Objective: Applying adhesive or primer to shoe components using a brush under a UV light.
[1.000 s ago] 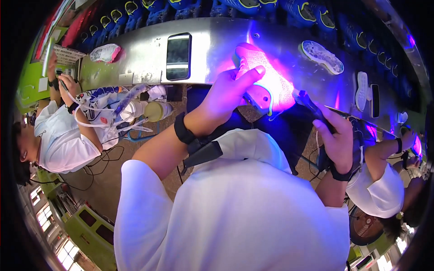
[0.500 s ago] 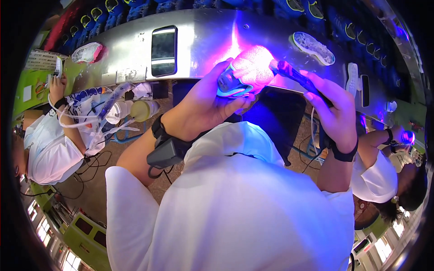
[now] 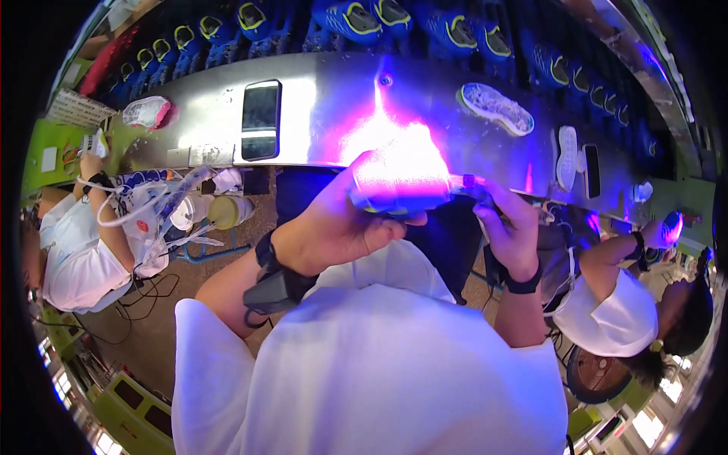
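My left hand (image 3: 322, 227) grips a shoe (image 3: 402, 182) over the near edge of the metal bench, thumb underneath and fingers round its side. Strong pink-violet light washes out most of the shoe's surface; a bluish rim shows along its lower edge. In my right hand (image 3: 512, 231), pinched between thumb and fingers, is a slim dark-handled brush (image 3: 468, 184). Its tip meets the right side of the shoe, though glare hides the exact contact.
On the metal bench (image 3: 205, 98) lie a phone (image 3: 261, 120), a pale shoe sole (image 3: 497, 108) and a white sole (image 3: 566, 158). Blue shoes (image 3: 358, 19) line the far side. Containers (image 3: 230, 211) stand lower left. Co-workers sit at left (image 3: 91, 254) and right (image 3: 614, 303).
The shoe has tilted, so its opening no longer faces me. My right hand and the brush have moved left and lower, around the shoe's side. The bench appears lower in view.
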A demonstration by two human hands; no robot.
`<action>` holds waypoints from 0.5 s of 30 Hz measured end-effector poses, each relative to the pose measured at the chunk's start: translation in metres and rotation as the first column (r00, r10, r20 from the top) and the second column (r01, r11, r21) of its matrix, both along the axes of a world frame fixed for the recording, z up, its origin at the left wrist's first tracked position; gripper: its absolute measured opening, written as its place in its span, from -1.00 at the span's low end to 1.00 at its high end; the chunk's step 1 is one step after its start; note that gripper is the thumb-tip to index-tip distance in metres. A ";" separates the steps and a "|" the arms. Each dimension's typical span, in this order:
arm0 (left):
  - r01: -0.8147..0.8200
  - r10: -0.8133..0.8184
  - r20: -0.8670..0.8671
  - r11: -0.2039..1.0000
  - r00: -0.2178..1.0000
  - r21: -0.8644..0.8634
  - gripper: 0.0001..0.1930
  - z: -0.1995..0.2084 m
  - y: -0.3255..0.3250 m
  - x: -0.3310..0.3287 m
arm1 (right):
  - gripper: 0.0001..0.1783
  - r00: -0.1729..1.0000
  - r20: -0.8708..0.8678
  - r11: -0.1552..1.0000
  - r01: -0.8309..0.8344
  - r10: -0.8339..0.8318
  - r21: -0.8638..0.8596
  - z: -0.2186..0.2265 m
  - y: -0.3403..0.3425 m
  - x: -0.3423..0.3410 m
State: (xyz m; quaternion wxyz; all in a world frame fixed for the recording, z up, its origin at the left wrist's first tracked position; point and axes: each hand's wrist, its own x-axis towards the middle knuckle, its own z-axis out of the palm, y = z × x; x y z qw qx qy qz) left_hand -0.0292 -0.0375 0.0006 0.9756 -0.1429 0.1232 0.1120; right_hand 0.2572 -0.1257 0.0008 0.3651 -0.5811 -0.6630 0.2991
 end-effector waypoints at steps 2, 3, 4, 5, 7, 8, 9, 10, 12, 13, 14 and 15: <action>-0.066 0.200 -0.298 0.912 0.933 0.405 -0.40 0.045 0.004 0.029 | -0.48 0.995 -0.044 0.996 0.085 -0.085 -0.019 0.000 0.002 0.004; -0.035 0.236 -0.336 0.860 0.912 0.510 -0.37 0.037 0.009 0.033 | -0.47 0.994 0.013 0.994 0.110 -0.110 0.009 0.002 0.008 0.003; 0.000 0.288 -0.377 0.794 0.880 0.607 -0.34 0.030 0.010 0.032 | -0.47 0.995 0.001 0.994 0.104 -0.104 0.021 0.006 0.015 -0.004; 0.011 0.282 -0.376 0.788 0.883 0.615 -0.34 0.030 0.014 0.034 | -0.48 0.987 0.002 0.987 0.162 -0.162 -0.020 0.012 0.020 -0.008; 0.018 0.392 -0.290 0.569 0.873 0.822 -0.40 0.033 0.025 0.032 | -0.52 0.977 0.008 0.976 0.215 -0.215 -0.028 0.021 0.026 -0.017; 0.027 0.394 -0.293 0.557 0.871 0.830 -0.40 0.034 0.032 0.031 | -0.52 0.976 -0.004 0.976 0.217 -0.218 -0.017 0.020 0.023 -0.019; 0.096 0.469 -0.307 0.421 0.828 0.902 -0.37 0.035 0.039 0.029 | -0.53 0.983 -0.030 0.983 0.182 -0.182 -0.002 0.018 0.017 -0.021; 0.172 0.550 -0.304 0.279 0.778 0.945 -0.33 0.035 0.045 0.024 | -0.54 0.989 -0.053 0.990 0.138 -0.137 0.015 0.016 0.014 -0.024; 0.167 0.634 -0.287 0.244 0.718 0.955 -0.27 0.030 0.059 0.016 | -0.54 0.998 -0.036 0.999 0.053 -0.053 0.013 0.013 0.011 -0.015; 0.262 0.655 -0.325 0.196 0.682 0.945 -0.26 0.032 0.069 0.012 | -0.53 0.998 -0.040 0.998 0.041 -0.043 -0.048 0.007 0.010 -0.011; 0.354 0.677 -0.357 0.150 0.643 0.923 -0.26 0.034 0.079 0.007 | -0.52 0.999 -0.041 0.994 0.031 -0.035 -0.109 0.002 0.009 -0.008; 0.398 0.703 -0.388 0.161 0.596 0.903 -0.27 0.034 0.090 0.003 | -0.52 0.999 -0.049 0.996 0.017 -0.021 -0.089 -0.004 0.008 -0.004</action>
